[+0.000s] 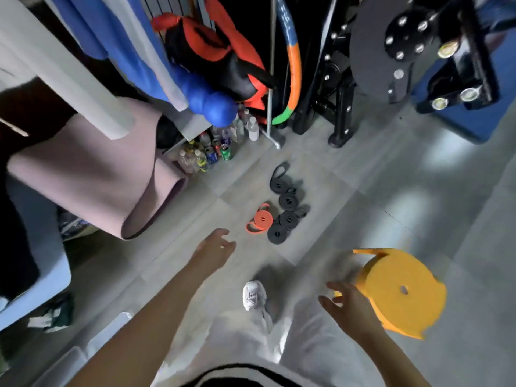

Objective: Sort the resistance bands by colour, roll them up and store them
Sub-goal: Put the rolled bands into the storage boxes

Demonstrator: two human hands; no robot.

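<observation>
Head view, nearest first: pale trousers (304, 339) and a white shoe (254, 295) on the grey tiled floor (377, 191). The right hand (350, 306) is spread with straight fingers and grasps nothing. The yellow stool (405, 296) sits just on its outer side, blurred, and I cannot tell whether the hand touches the seat's rim.

Further forward, the left hand (216, 247) hangs loose and empty, fingers relaxed above the floor. Just ahead of its fingertips lies the orange band (262, 219), rolled into a coil with a loose loop trailing. Just beside that coil, on the side away from the left hand, the black bands (287, 212) form a row of coils leading away from both hands, the farthest partly unrolled.

Well beyond the left hand stand bottles (212, 148), with a rolled pink mat (97, 174) to its outer side.
</observation>
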